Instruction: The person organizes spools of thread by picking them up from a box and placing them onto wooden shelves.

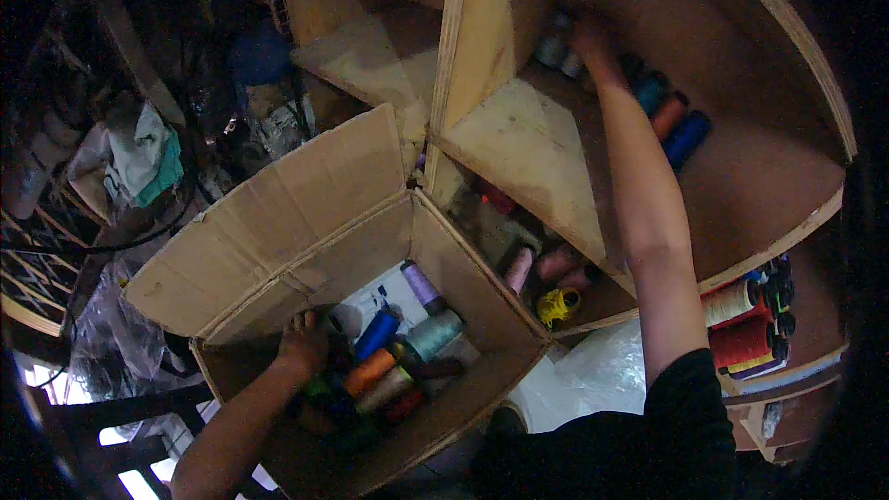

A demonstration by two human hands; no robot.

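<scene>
My left hand (pixel 304 344) is inside an open cardboard box (pixel 306 273), at its left side, fingers curled down beside dark spools. What those fingers hold is hidden in shadow. Thread spools lie jumbled beside it: blue (pixel 377 333), orange (pixel 369 372), pale grey-green (pixel 433 335) and lilac (pixel 423 285). My right arm stretches up into a wooden shelf compartment (pixel 732 213). There my right hand (pixel 591 40) closes over a pale thread spool (pixel 574 63), at a row with grey (pixel 553 48), teal (pixel 651 90), orange-red (pixel 669 115) and blue spools (pixel 686 138). Shadow blurs its fingertips.
A lower compartment holds pink (pixel 519 268) and yellow spools (pixel 558 306). Cream and red spools (pixel 741 333) are stacked at the right. Clear plastic (pixel 607 370) lies below the shelf. Cluttered bags (pixel 134 157) and a dark slatted frame (pixel 120 407) stand left.
</scene>
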